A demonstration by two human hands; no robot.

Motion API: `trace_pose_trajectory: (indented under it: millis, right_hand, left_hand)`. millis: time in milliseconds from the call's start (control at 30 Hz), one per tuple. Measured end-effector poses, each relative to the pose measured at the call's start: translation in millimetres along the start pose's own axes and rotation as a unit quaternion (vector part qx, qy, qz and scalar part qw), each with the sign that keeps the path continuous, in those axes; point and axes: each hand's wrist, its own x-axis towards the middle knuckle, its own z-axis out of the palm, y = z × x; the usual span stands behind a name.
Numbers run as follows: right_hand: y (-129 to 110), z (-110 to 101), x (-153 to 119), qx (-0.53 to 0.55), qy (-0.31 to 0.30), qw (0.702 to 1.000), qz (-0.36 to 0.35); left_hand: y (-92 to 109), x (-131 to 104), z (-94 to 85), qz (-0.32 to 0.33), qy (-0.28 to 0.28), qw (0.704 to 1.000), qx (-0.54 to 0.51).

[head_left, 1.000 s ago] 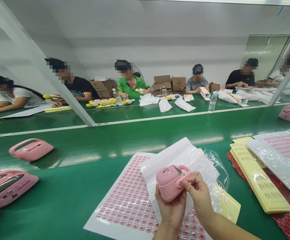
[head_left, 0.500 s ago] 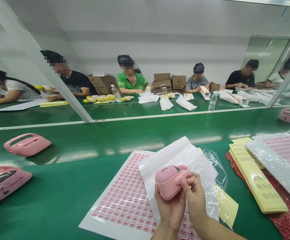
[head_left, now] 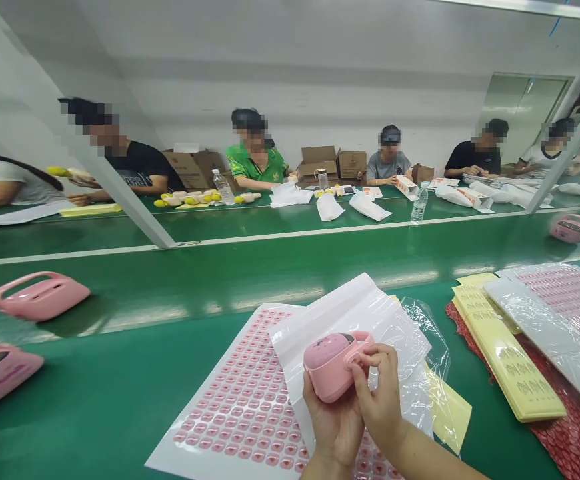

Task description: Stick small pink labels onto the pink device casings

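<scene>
A pink speaker-like device (head_left: 331,367) with a handle loop rests tilted in my left hand (head_left: 337,420), whose fingers wrap its underside. My right hand (head_left: 383,393) is closed at the device's right end, thumb and fingertips against the round joint of the handle; anything small between them is hidden. Beneath my hands lie a sheet of pink stickers (head_left: 250,400) and a white backing sheet (head_left: 295,333) overlapping it. Clear plastic film (head_left: 427,333) and a yellow paper (head_left: 453,413) lie just to the right.
Two pink devices (head_left: 43,297) (head_left: 0,377) stand at the left, another (head_left: 573,229) at the far right. Yellow label sheets (head_left: 510,360) and wrapped sticker sheets (head_left: 560,320) lie right, on red mesh (head_left: 577,433). Several people sit across the green conveyor (head_left: 250,260) behind slanted posts.
The view has shifted slightly, so most things appear a little farther left. My right fingertips have moved slightly at the handle joint, while my left hand keeps its hold on the device.
</scene>
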Motion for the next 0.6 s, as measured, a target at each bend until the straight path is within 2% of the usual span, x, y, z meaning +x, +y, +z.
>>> trace_pose_trajectory:
  millis: [100, 200, 300, 467, 533, 600]
  right_hand:
    - [3, -9, -2, -0.096, -0.065, 0.987, -0.115]
    - [6, -17, 0, -0.149, -0.105, 0.974, -0.136]
    - [6, -20, 8, -0.134, -0.105, 0.981, -0.088]
    - [3, -10, 16, -0.037, -0.123, 0.990, 0.060]
    - [2, -2, 14, -0.001, -0.116, 0.990, 0.080]
    - [3, 3, 10, 0.017, -0.098, 0.993, 0.068]
  left_hand:
    - [2, 0, -0.6, -0.003, -0.023, 1.000, 0.011]
    - [3, 1, -1.5, 0.008, -0.039, 0.999, 0.019]
    - [4, 0, -2.3, 0.006, -0.040, 0.999, 0.024]
    - [5, -2, -2.5, -0.027, -0.061, 0.998, 0.015]
    - [5, -3, -1.1, -0.027, -0.066, 0.997, 0.005]
    - [4, -3, 0.5, -0.035, -0.078, 0.996, -0.001]
